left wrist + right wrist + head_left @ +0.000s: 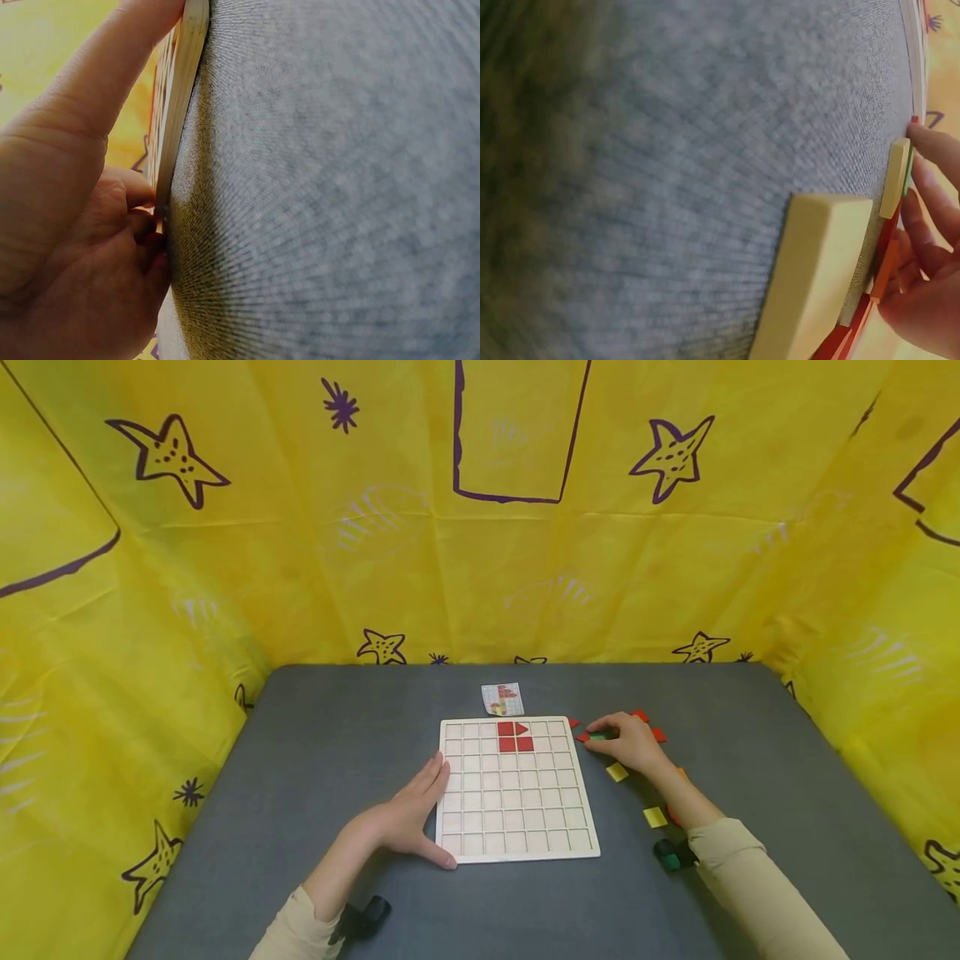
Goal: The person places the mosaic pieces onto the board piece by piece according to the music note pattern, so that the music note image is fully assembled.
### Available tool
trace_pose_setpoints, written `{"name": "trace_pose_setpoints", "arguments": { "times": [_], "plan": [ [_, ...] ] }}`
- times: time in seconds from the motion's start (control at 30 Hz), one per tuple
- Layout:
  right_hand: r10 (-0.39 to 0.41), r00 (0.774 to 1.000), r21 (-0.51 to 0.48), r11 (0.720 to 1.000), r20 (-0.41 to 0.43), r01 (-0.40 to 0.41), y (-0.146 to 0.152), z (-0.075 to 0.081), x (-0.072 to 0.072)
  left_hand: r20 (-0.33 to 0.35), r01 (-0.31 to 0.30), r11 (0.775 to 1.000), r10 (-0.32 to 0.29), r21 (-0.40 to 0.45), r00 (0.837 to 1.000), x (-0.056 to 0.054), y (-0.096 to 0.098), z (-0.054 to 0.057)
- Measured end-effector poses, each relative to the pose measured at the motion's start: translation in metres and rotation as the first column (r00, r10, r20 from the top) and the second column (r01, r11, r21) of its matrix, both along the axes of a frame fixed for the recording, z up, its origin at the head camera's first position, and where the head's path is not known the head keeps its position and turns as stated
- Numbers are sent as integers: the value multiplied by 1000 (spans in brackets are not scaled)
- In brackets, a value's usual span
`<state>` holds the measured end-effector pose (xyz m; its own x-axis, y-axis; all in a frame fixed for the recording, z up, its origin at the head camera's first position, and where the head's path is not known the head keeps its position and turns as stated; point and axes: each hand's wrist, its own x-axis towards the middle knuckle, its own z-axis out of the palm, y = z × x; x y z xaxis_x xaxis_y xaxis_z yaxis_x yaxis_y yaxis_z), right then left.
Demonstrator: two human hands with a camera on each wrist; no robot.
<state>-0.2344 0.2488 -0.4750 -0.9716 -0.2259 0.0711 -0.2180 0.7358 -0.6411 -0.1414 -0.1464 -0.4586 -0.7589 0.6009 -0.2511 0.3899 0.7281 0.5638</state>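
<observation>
A white gridded board [517,793] lies on the table, with red square tiles [507,744] and a red triangular tile [521,728] in its far rows. Along the board's left edge rests my left hand [405,810], thumb at the near corner and fingers stretched along the side. In the left wrist view the thumb touches the board's edge [180,97]. To the right of the board, my right hand [630,743] has thumb and fingertips around a green tile [597,737], beside a small red tile [581,737]. Whether it pinches either tile is unclear.
A small printed pattern card [502,699] lies beyond the board. Yellow tiles [655,817] sit near the right forearm. More red tiles [658,735] are beyond the right hand, and an orange tile [682,773] is partly hidden by the arm. Yellow cloth [510,568] surrounds the table.
</observation>
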Motion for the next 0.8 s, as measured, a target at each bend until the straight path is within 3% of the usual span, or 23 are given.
{"name": "trace_pose_setpoints", "arguments": {
  "times": [0.47, 0.8],
  "plan": [
    [31, 999, 11, 999, -22, -31, -2, -2, -1, 4, -7, 1000, 7, -11, 1000, 1, 0, 2],
    [1, 1000, -11, 1000, -14, -2, -1, -2, -1, 9, -10, 1000, 10, -13, 1000, 1, 0, 2]
  ]
}}
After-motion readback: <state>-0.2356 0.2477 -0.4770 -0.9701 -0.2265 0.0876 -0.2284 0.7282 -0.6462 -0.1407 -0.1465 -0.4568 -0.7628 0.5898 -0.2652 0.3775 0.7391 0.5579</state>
